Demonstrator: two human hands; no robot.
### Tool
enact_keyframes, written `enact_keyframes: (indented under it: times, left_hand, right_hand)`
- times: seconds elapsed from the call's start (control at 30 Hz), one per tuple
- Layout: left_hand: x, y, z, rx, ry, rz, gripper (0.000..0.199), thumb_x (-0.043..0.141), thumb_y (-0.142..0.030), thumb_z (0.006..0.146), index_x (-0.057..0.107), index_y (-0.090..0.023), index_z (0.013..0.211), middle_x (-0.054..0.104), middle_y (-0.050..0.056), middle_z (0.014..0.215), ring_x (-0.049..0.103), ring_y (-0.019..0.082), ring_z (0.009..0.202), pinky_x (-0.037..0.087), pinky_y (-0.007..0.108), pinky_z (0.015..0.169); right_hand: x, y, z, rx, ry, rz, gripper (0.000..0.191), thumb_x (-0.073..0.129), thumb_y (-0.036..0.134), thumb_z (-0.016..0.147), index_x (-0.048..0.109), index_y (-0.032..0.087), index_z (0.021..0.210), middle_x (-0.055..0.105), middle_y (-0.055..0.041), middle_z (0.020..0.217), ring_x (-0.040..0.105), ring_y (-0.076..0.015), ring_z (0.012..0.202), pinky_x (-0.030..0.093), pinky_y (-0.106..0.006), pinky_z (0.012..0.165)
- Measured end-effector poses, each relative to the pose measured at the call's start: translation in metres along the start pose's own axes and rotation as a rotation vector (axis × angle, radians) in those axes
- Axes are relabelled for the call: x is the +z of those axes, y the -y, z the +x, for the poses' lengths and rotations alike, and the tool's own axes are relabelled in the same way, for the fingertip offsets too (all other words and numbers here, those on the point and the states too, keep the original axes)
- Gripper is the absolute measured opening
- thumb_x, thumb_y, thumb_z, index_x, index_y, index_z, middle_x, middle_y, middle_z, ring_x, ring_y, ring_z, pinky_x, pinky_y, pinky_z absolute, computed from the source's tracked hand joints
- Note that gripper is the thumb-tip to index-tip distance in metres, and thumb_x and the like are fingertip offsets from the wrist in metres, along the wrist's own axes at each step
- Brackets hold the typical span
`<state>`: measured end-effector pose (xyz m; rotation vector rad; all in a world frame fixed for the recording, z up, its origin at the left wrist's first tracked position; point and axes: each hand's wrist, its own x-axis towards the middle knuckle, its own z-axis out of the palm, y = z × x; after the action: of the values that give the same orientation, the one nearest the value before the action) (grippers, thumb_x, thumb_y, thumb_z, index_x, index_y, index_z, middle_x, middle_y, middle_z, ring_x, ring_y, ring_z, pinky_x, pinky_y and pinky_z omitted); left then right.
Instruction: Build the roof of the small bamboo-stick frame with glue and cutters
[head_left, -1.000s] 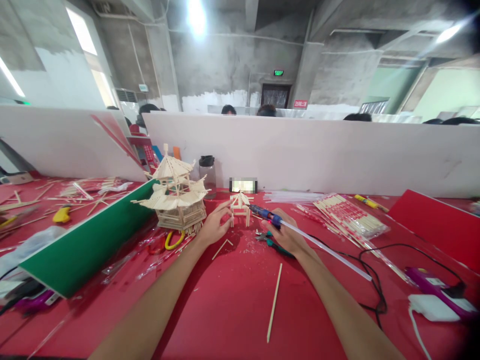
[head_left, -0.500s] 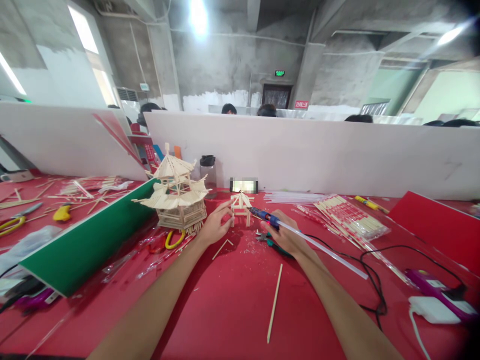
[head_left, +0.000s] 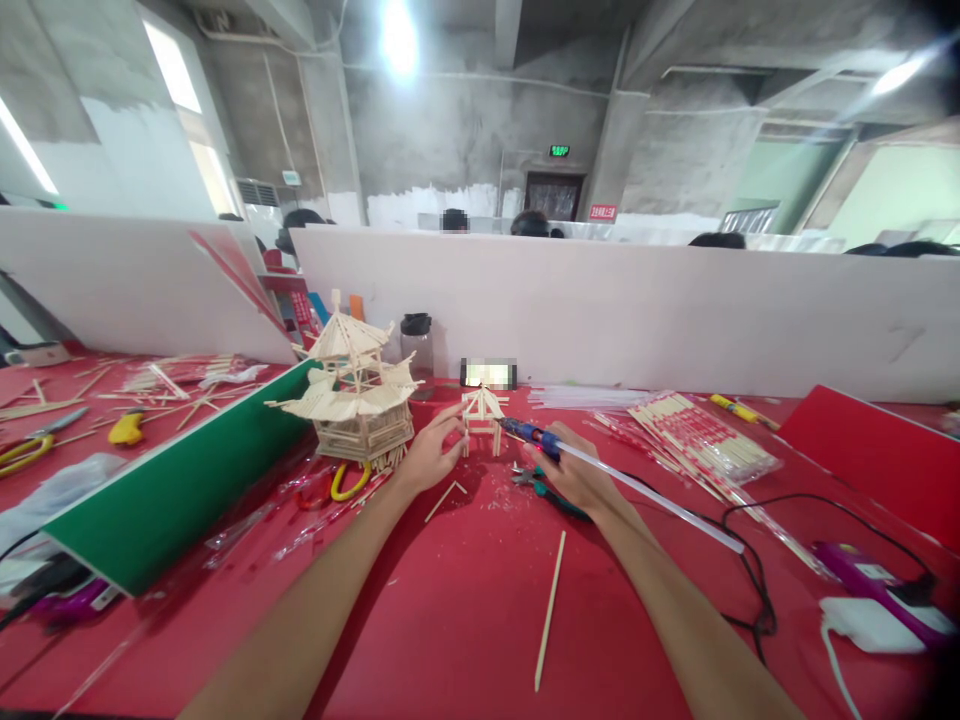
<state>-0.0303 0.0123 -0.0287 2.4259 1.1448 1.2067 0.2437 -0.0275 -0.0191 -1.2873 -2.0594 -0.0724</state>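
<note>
My left hand (head_left: 433,452) has its thumb and fingers closed on the left side of a small wooden-stick pavilion frame (head_left: 484,405), which stands upright on the red table. Wrapped in my right hand (head_left: 576,472) is a blue hot glue gun (head_left: 534,434), its nozzle at the frame's right side. A long clear glue stick (head_left: 660,490) sticks out of the gun's back. Below the right hand lie green-handled pliers (head_left: 553,492). Two short sticks (head_left: 445,500) form an angle on the table near my left hand, and a single long stick (head_left: 551,610) lies closer to me.
A larger stick pagoda (head_left: 358,400) stands at left, beside a green board (head_left: 180,490) and yellow-handled scissors (head_left: 349,482). A bottle (head_left: 417,345) and a phone (head_left: 472,374) stand behind. Packed sticks (head_left: 697,435), a black cable (head_left: 750,560) and a red board (head_left: 885,460) are at right.
</note>
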Motion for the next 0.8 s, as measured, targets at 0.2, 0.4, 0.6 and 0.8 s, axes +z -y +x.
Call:
enact_keyframes:
  times: [0.2,0.4,0.6,0.8]
  left_hand:
    - [0.0,0.0,0.0,0.005,0.003,0.002,0.015,0.051,-0.032,0.093,0.061,-0.022,0.089,0.053,0.011,0.145,0.046,0.026,0.139,0.04,0.046,0.113]
    - [0.001,0.002,0.0,0.016,0.001,-0.002,0.015,0.05,-0.031,0.093,0.061,-0.021,0.088,0.056,0.011,0.142,0.044,0.025,0.14,0.039,0.045,0.114]
    - [0.0,0.0,0.001,0.016,-0.001,-0.014,0.011,0.052,-0.029,0.092,0.06,-0.022,0.088,0.05,0.011,0.149,0.05,0.024,0.135,0.04,0.044,0.114]
    - [0.0,0.0,0.001,0.019,-0.001,-0.016,0.011,0.052,-0.027,0.092,0.061,-0.021,0.089,0.05,0.011,0.148,0.049,0.024,0.136,0.039,0.043,0.114]
  right_hand:
    - [0.0,0.002,0.0,-0.006,0.003,0.018,0.032,0.047,0.051,0.099,0.06,0.023,0.09,0.066,-0.0041,0.088,0.062,-0.02,0.079,0.043,-0.028,0.067]
    - [-0.004,0.005,0.0,0.03,0.082,0.046,0.031,0.048,0.051,0.098,0.061,0.023,0.092,0.068,-0.0034,0.091,0.064,-0.0208,0.082,0.044,-0.029,0.071]
    - [-0.01,0.004,0.002,0.111,0.067,0.07,0.033,0.049,0.052,0.097,0.062,0.023,0.091,0.068,-0.004,0.09,0.064,-0.0207,0.077,0.043,-0.029,0.065]
    - [-0.005,0.005,0.001,0.105,0.063,0.083,0.031,0.05,0.051,0.097,0.062,0.022,0.093,0.068,-0.0052,0.091,0.065,-0.0222,0.082,0.044,-0.03,0.072]
